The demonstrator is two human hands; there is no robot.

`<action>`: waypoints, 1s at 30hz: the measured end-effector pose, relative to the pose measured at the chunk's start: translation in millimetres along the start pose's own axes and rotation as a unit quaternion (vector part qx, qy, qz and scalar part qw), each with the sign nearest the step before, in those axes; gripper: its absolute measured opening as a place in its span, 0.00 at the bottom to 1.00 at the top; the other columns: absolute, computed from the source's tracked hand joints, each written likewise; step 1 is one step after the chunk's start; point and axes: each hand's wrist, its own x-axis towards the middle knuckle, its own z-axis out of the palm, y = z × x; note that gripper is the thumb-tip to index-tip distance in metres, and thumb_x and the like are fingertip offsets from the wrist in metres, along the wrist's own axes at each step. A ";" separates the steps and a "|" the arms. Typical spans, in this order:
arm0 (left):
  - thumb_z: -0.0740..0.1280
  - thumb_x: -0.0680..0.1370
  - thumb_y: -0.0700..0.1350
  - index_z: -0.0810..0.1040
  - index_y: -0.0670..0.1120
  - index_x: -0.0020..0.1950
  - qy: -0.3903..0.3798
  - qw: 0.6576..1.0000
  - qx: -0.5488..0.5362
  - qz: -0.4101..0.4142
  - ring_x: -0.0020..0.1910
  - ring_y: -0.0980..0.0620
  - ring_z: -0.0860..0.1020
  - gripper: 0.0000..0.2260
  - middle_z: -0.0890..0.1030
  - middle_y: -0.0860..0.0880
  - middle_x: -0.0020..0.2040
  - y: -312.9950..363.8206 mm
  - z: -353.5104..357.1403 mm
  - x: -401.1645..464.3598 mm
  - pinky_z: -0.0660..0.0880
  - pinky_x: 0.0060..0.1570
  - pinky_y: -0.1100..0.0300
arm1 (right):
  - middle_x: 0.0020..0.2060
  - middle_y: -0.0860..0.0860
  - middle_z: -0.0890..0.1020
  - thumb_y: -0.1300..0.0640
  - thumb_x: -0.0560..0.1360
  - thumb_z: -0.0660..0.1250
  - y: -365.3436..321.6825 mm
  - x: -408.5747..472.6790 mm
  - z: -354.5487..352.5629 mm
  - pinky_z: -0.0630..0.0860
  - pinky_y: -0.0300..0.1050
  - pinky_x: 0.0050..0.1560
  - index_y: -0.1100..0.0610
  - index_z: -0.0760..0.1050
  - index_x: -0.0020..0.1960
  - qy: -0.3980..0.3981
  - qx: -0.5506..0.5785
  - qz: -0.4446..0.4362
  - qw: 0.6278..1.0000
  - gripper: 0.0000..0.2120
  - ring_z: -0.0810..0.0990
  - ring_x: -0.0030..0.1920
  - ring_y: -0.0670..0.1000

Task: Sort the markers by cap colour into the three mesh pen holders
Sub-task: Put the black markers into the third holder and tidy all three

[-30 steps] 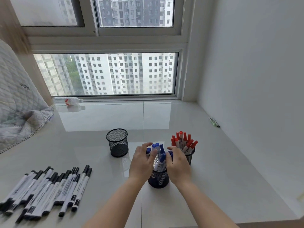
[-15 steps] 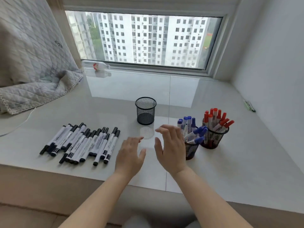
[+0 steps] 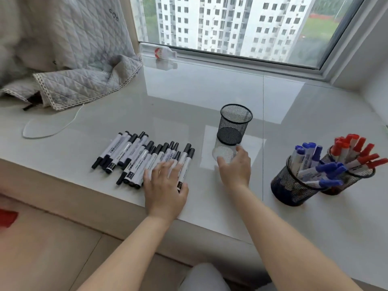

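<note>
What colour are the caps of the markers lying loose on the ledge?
Black, on the loose markers, seen in the head view.

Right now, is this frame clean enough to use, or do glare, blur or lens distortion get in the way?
Head view: daylight from the window glares off the glossy white sill; left hand and right hand are motion-blurred; the wide lens bends the window frame; the black-capped markers and empty black mesh holder stay legible.

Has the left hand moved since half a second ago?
Yes. The left hand has gone left, away from the empty holder, and now rests on the near end of the black-capped markers.
</note>
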 end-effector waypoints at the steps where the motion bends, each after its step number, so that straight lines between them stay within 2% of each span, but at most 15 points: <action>1: 0.70 0.69 0.48 0.75 0.48 0.62 -0.002 1.000 -0.004 -0.002 0.65 0.44 0.71 0.21 0.75 0.47 0.64 -0.4 0.6 -0.4 0.58 0.68 0.38 | 0.67 0.56 0.69 0.48 0.71 0.67 -0.4 8.1 3.3 0.62 0.51 0.68 0.60 0.58 0.72 0.012 -0.016 0.003 1.000 0.35 0.65 0.67 0.55; 5: 0.67 0.71 0.50 0.73 0.50 0.64 -0.027 1.000 -0.010 -0.008 0.68 0.46 0.68 0.21 0.73 0.48 0.67 -2.5 2.2 0.2 0.56 0.69 0.42 | 0.70 0.55 0.65 0.40 0.67 0.69 -3.1 40.5 12.8 0.58 0.51 0.69 0.59 0.52 0.74 0.040 -0.010 0.050 0.998 0.45 0.62 0.70 0.56; 9: 0.67 0.72 0.50 0.73 0.51 0.64 -0.027 1.000 -0.009 -0.014 0.67 0.46 0.69 0.20 0.73 0.49 0.66 -3.4 4.4 0.8 0.58 0.68 0.43 | 0.71 0.52 0.65 0.36 0.64 0.70 -8.1 67.4 21.9 0.57 0.51 0.70 0.55 0.51 0.74 0.050 -0.002 0.080 0.995 0.48 0.63 0.71 0.53; 12: 0.67 0.72 0.50 0.74 0.51 0.63 -0.021 1.000 -0.005 -0.017 0.65 0.47 0.70 0.19 0.74 0.49 0.65 -4.4 6.6 0.9 0.59 0.68 0.43 | 0.69 0.49 0.68 0.35 0.62 0.70 -10.6 80.2 26.2 0.57 0.51 0.69 0.54 0.53 0.73 0.067 0.004 0.094 0.993 0.49 0.64 0.70 0.50; 16: 0.64 0.73 0.52 0.72 0.53 0.65 -0.036 0.999 -0.003 -0.022 0.68 0.49 0.66 0.20 0.71 0.51 0.67 -5.5 9.5 1.0 0.54 0.70 0.46 | 0.66 0.49 0.71 0.35 0.61 0.69 -12.1 88.3 27.8 0.58 0.51 0.68 0.52 0.55 0.71 0.082 0.000 0.107 0.991 0.46 0.67 0.67 0.50; 20: 0.63 0.73 0.52 0.72 0.54 0.64 -0.040 0.999 0.000 -0.026 0.67 0.49 0.66 0.20 0.71 0.51 0.67 -6.2 10.0 2.0 0.54 0.70 0.46 | 0.63 0.48 0.72 0.37 0.60 0.70 -10.7 81.0 27.4 0.59 0.50 0.67 0.53 0.58 0.68 0.080 0.003 0.088 0.993 0.43 0.69 0.65 0.50; 25: 0.62 0.73 0.52 0.71 0.54 0.65 -0.046 0.999 0.007 -0.029 0.67 0.50 0.65 0.20 0.70 0.52 0.68 -7.0 10.8 1.5 0.53 0.70 0.47 | 0.60 0.51 0.74 0.39 0.60 0.73 -5.4 52.5 17.1 0.63 0.50 0.66 0.56 0.62 0.65 0.072 0.021 0.061 0.995 0.41 0.70 0.63 0.54; 30: 0.60 0.73 0.53 0.70 0.55 0.65 -0.048 0.998 0.010 -0.026 0.68 0.51 0.64 0.20 0.69 0.52 0.69 -6.0 10.3 2.3 0.52 0.70 0.48 | 0.58 0.53 0.75 0.40 0.59 0.74 2.4 5.6 8.3 0.62 0.49 0.63 0.58 0.62 0.64 0.077 0.011 0.039 0.996 0.41 0.71 0.61 0.55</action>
